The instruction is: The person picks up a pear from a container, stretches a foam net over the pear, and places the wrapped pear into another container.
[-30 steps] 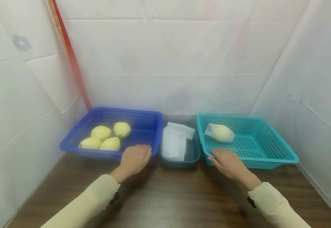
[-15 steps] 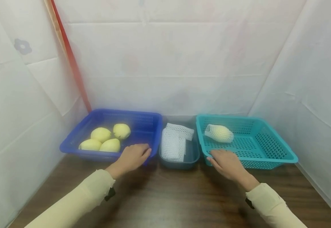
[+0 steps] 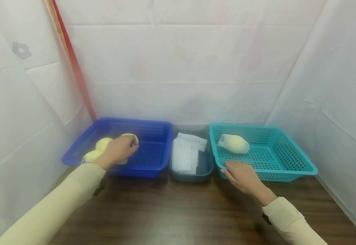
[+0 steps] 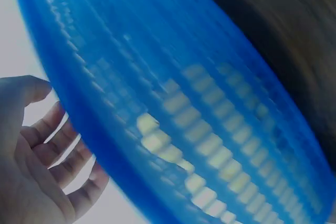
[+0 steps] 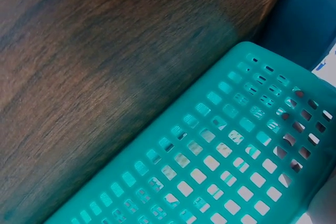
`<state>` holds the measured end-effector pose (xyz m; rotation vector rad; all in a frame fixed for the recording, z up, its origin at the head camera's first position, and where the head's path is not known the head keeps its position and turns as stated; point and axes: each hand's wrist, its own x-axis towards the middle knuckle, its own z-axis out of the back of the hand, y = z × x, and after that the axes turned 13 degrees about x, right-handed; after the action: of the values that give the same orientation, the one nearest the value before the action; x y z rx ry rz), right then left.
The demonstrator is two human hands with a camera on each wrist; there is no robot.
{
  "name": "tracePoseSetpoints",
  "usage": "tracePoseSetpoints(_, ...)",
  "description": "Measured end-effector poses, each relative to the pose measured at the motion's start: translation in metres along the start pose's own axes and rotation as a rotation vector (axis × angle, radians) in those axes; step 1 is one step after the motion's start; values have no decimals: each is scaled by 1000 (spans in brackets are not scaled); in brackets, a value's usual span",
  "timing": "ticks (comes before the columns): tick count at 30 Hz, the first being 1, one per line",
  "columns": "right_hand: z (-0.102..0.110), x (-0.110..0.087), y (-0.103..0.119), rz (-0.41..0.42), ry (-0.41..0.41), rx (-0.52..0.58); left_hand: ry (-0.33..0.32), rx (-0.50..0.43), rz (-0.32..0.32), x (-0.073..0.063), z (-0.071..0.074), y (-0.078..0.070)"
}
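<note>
My left hand (image 3: 118, 149) is over the blue basket (image 3: 147, 167), reaching among several pale yellow pear-like fruits (image 3: 103, 144) and partly hiding them. One fruit (image 3: 132, 136) shows just behind its fingers. In the left wrist view, the fingers (image 4: 58, 150) are spread and loosely bent beside the basket rim, with nothing visible between them. My right hand (image 3: 242, 176) rests on the near left corner of the teal basket (image 3: 288, 176). Inside that basket lies a fruit in a white foam net (image 3: 234, 143). The right wrist view mostly shows the basket's perforated wall (image 5: 210, 161).
Between the baskets stands a small grey-blue bin (image 3: 193, 177) with several white foam net sleeves (image 3: 182, 154). A brown wooden table (image 3: 178, 211) lies in front. White sheets (image 3: 181, 68) enclose the back and sides, and a red ribbon (image 3: 76, 68) hangs at the left.
My left hand has moved left and farther in, from the blue basket's front right rim to above the fruits. The right hand stays at the teal basket's corner.
</note>
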<state>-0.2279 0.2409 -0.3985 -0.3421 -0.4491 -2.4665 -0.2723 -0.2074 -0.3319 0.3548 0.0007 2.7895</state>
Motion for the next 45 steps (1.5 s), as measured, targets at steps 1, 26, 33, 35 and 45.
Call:
tracePoseSetpoints(1,-1,0,0,3,1,-2,7,3,8,0,-2,6)
tracePoseSetpoints(26,-3,-1,0,41,-39,-21,305,-71,12,-13,-25,44)
tracePoseSetpoints(33,-3,-1,-1,34,-45,-30,268,-62,-23,-10,-24,43)
tracePoseSetpoints(35,-3,-1,0,23,-37,-30,260,-61,-32,-9,-24,43)
tracePoseSetpoints(45,5,2,3,-57,80,38,198,-82,-43,-6,-17,37)
